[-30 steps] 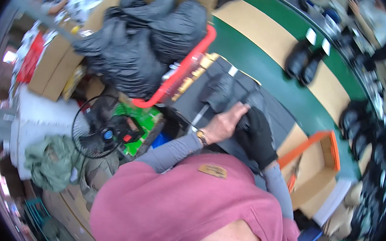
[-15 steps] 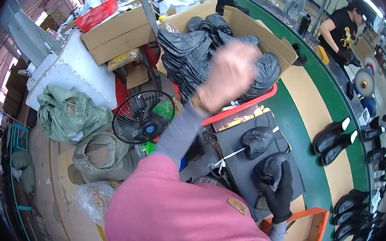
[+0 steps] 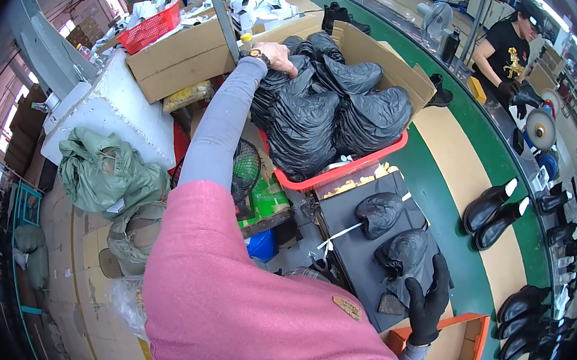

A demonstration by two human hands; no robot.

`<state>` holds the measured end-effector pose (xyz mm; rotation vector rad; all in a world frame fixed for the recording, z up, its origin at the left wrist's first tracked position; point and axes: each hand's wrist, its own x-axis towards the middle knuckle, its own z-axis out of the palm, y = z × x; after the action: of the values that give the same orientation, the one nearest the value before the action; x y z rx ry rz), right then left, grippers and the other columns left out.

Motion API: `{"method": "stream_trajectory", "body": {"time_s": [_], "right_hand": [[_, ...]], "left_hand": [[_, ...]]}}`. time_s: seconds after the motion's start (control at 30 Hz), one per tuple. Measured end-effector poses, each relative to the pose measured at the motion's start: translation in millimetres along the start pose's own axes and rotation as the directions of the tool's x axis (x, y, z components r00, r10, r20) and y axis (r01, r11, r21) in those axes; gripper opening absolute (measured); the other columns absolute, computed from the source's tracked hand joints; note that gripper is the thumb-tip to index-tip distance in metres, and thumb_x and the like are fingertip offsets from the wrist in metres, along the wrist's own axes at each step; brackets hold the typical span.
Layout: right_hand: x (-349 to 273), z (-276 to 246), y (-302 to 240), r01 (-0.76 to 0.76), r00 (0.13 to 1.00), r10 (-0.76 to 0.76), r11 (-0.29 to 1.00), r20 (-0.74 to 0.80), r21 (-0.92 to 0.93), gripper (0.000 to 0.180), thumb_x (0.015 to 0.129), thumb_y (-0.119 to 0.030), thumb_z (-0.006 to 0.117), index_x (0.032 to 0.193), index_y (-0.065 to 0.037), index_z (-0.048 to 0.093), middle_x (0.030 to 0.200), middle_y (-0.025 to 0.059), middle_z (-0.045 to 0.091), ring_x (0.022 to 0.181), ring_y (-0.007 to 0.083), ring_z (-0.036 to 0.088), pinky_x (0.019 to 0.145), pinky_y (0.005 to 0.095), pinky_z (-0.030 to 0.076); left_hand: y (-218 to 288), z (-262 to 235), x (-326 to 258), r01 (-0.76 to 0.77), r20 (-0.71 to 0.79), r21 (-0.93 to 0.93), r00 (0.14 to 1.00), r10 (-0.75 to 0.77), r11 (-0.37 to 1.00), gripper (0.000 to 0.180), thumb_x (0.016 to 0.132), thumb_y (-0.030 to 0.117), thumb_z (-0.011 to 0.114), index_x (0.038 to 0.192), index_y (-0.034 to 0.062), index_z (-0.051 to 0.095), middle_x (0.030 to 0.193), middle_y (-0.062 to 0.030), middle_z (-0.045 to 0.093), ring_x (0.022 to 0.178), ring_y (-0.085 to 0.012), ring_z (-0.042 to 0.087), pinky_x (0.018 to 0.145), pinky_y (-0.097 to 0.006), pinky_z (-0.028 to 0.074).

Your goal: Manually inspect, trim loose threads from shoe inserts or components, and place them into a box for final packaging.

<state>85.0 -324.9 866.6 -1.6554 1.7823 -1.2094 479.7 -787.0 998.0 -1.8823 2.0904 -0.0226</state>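
Observation:
My bare left hand [image 3: 276, 57], with a watch at the wrist, reaches to the far left of a pile of black plastic-wrapped bundles [image 3: 302, 131]. Its fingers are curled onto the black plastic bag [image 3: 287, 86] there, and their tips are partly hidden. My right hand [image 3: 428, 301], in a black glove, is open with thumb and fingers apart. It is beside a black plastic-wrapped bundle [image 3: 401, 250] on a dark board [image 3: 357, 263]. Another wrapped bundle [image 3: 378, 212] lies just beyond it. A small dark block [image 3: 391, 304] sits near my right thumb.
The pile rests in a red basket [image 3: 345, 166] by an open cardboard box [image 3: 400, 69]. An orange-edged box [image 3: 478, 340] is at the near right. Black shoes [image 3: 493, 217] stand on the green bench. A fan [image 3: 244, 169] is below my left arm. Across the bench, a person [image 3: 505, 55] works.
My left hand has moved left and away across the pile to its far left side. My right hand has let go of the nearer wrapped bundle, opened and shifted slightly right.

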Motion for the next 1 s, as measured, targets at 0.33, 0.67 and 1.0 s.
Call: {"method": "stream_trajectory", "body": {"time_s": [0.33, 0.67, 1.0], "right_hand": [[-8.2, -6.2, 5.2, -0.007, 0.998, 0.007, 1.000, -0.059, -0.002, 0.062, 0.083, -0.014, 0.072, 0.136, 0.002, 0.045, 0.140, 0.0176, 0.047, 0.130, 0.0283, 0.044, 0.109, 0.0386, 0.033], [7.0, -12.1, -28.3, -0.043, 0.979, 0.119, 0.913, -0.165, 0.405, 0.066, 0.076, -0.010, 0.068, 0.137, 0.001, 0.045, 0.131, 0.0137, 0.054, 0.119, 0.0237, 0.052, 0.101, 0.0350, 0.040], [-32.0, -28.9, -5.4, -0.168, 0.814, 0.548, 0.539, -0.192, 0.825, 0.035, 0.091, -0.006, 0.055, 0.125, -0.001, 0.053, 0.100, 0.0045, 0.063, 0.086, 0.0105, 0.059, 0.077, 0.0246, 0.048]], "left_hand": [[-12.3, 2.2, -25.3, -0.210, -0.307, -0.021, 0.932, 0.194, 0.977, 0.080, 0.064, 0.058, 0.065, 0.127, 0.0105, 0.059, 0.115, -0.0185, 0.066, 0.110, -0.0334, 0.061, 0.096, -0.044, 0.044], [162.2, -38.4, -162.1, -0.637, -0.730, -0.679, 0.537, 0.422, -0.365, 0.065, 0.089, 0.039, 0.054, 0.138, -0.0014, 0.040, 0.118, -0.0125, 0.062, 0.108, -0.0191, 0.062, 0.093, -0.035, 0.048], [342.1, 88.1, -282.6, 0.546, -0.515, -0.593, 0.308, 0.800, -0.592, 0.082, 0.071, 0.016, 0.060, 0.145, -0.0010, 0.029, 0.139, -0.0186, 0.045, 0.126, -0.0317, 0.048, 0.108, -0.045, 0.039]]}}
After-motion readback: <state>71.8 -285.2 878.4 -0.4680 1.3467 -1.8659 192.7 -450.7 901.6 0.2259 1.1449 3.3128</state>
